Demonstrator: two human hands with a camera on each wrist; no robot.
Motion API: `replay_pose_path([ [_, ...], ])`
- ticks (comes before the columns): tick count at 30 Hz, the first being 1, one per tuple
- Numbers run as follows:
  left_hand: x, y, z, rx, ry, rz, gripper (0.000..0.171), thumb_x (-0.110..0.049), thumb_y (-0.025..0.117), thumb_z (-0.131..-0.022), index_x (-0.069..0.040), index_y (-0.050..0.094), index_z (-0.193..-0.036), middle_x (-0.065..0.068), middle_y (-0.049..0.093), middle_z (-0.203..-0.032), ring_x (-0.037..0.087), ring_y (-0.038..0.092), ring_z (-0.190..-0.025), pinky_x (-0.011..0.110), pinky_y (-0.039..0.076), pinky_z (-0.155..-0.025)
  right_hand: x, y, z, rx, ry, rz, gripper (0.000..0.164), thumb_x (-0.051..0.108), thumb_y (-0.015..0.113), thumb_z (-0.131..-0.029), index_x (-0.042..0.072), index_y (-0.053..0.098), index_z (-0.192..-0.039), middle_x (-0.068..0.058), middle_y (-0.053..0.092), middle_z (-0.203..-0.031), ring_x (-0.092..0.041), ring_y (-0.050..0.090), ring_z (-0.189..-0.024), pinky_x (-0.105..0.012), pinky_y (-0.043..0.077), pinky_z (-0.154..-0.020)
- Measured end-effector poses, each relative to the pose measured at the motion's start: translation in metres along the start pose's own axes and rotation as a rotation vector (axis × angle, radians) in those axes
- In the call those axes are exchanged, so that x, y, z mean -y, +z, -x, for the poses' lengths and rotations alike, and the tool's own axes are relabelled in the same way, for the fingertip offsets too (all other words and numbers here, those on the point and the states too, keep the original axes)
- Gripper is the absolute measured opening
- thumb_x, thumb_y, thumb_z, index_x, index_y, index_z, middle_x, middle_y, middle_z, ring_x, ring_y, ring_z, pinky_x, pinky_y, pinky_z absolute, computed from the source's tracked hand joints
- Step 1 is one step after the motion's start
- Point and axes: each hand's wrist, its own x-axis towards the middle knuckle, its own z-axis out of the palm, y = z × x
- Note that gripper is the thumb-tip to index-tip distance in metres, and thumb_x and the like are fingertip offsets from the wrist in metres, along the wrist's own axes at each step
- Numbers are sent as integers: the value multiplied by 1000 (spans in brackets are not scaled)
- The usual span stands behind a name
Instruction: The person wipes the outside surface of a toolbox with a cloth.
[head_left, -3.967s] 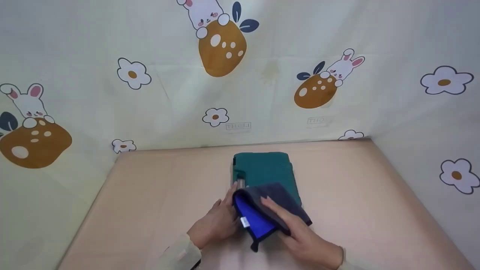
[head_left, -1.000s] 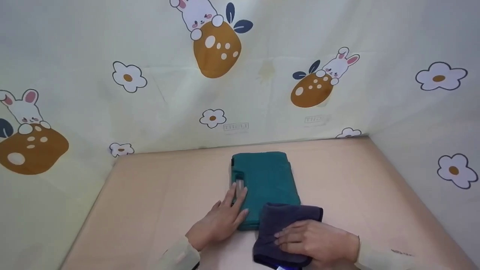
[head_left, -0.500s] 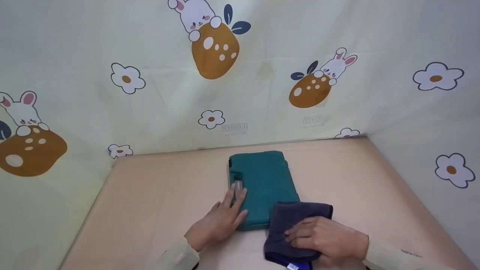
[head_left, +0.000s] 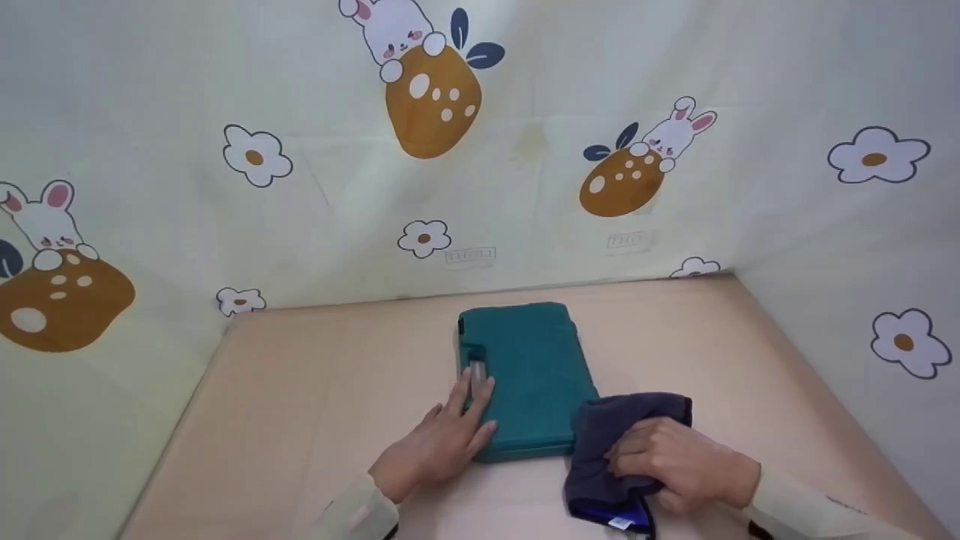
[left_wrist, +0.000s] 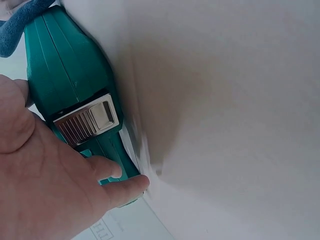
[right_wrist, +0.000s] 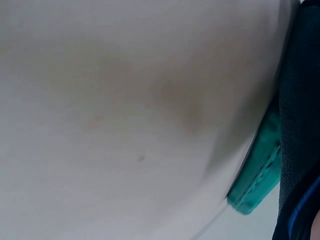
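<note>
A flat green plastic carrying case point(head_left: 529, 375) lies closed on the table, its handle cutout on the left side. The left wrist view shows a metal latch point(left_wrist: 89, 120) on its edge. My left hand point(head_left: 442, 442) rests along that side, fingers extended onto the case by the handle. My right hand point(head_left: 675, 457), fingers bent, grips a folded dark grey cloth point(head_left: 600, 450) with a blue underside and a white tag. The cloth overlaps the case's near right corner. In the right wrist view, the cloth point(right_wrist: 302, 110) hides part of the case point(right_wrist: 257, 172).
A beige-covered table point(head_left: 337, 375) surrounds the case on all sides. Behind it and along both sides hangs a pale curtain point(head_left: 315, 217) printed with rabbits, brown fruit and flowers.
My right hand has drawn the cloth from over the case's near part to its near right corner, moving rightward. My left hand has stayed by the handle.
</note>
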Motion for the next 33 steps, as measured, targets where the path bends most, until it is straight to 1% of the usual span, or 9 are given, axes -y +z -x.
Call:
replay_pose_path([
  [5, 0, 1, 0, -3, 0, -2, 71, -55, 29, -109, -17, 7, -165, 17, -4, -168, 30, 18, -151, 59, 23, -114, -12, -11, 8, -62, 81, 1, 40, 4, 59, -53, 16, 70, -89, 12, 65, -84, -5, 58, -72, -24, 50, -66],
  [8, -1, 1, 0, -4, 0, 3, 71, -55, 29, -109, -18, 6, -165, 17, -5, -168, 30, 19, -151, 59, 23, -114, -20, -20, 11, -114, 150, -26, 43, 0, 57, -53, 16, 70, -91, 12, 65, -85, -3, 57, -71, -23, 49, -62],
  [12, -1, 1, 1, -4, 8, 2, 72, -56, 28, -109, -18, 5, -165, 16, -7, -168, 30, 18, -151, 60, 23, -114, -34, -40, 4, -218, 245, -8, 48, -10, 53, -57, 14, 70, -95, 10, 68, -89, -5, 62, -74, -30, 54, -64],
  [14, 0, 1, 1, -4, 12, 6, 72, -55, 28, -109, -17, 4, -165, 15, -8, -168, 30, 18, -151, 60, 24, -113, -41, -50, -3, -274, 323, 5, 49, -16, 51, -61, 12, 70, -97, 8, 69, -92, -8, 64, -77, -35, 57, -67],
  [17, 0, 1, 2, -3, 10, 22, 72, -55, 28, -109, -17, 4, -165, 15, -9, -168, 30, 18, -151, 61, 24, -113, -50, -62, -15, -352, 500, -9, 45, -19, 49, -72, 8, 70, -101, 4, 71, -97, -12, 65, -83, -44, 58, -75],
  [21, 1, 0, 1, 0, 0, 42, 73, -56, 30, -108, -18, 4, -165, 14, -9, -168, 31, 18, -151, 61, 22, -114, -58, -71, -34, -443, 720, -99, 39, -14, 47, -86, 1, 69, -114, -9, 72, -108, -23, 63, -90, -51, 52, -83],
  [24, 2, -1, 0, 0, 0, 56, 73, -55, 31, -108, -19, 5, -165, 14, -8, -168, 31, 19, -151, 61, 22, -114, -62, -73, -48, -513, 831, -190, 41, -10, 45, -92, -4, 64, -128, -19, 67, -123, -33, 62, -104, -55, 45, -94],
  [28, 4, -3, -1, 3, 11, 70, 74, -54, 35, -108, -15, 7, -165, 14, -6, -168, 30, 18, -151, 62, 22, -113, -65, -70, -64, -563, 895, -297, 42, -7, 43, -97, -8, 56, -137, -24, 59, -135, -37, 54, -123, -54, 37, -106],
  [33, 2, -15, -3, -22, 15, 135, 77, -49, 41, -108, -4, 10, -163, 17, 4, -168, 31, 12, -152, 58, 21, -115, -64, -62, -85, -650, 909, -430, 41, -8, 42, -99, -8, 55, -138, -23, 58, -136, -34, 51, -128, -48, 34, -109],
])
